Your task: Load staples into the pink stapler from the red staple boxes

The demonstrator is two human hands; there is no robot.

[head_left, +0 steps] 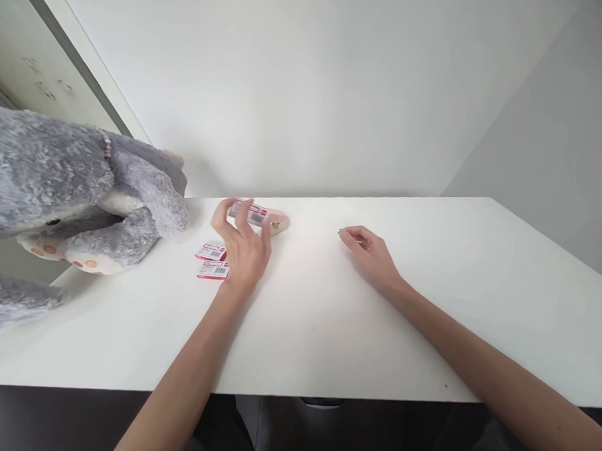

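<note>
My left hand (242, 245) is raised a little over the white table (335, 330), its fingers and thumb closed round a small red-and-white box (250, 214) that is blurred by motion. Just behind that box lies a beige, stapler-like object (279, 222). Two more small red-and-white boxes (211, 251) (212, 270) lie flat on the table by the left side of that hand. My right hand (372, 252) rests on the table to the right, fingers curled into a pinch with a tiny dark speck at the tips.
A large grey plush toy (74, 189) with pink-spotted paws sits on the table's far left corner. A white wall stands behind the table. The table's near edge runs above a dark floor.
</note>
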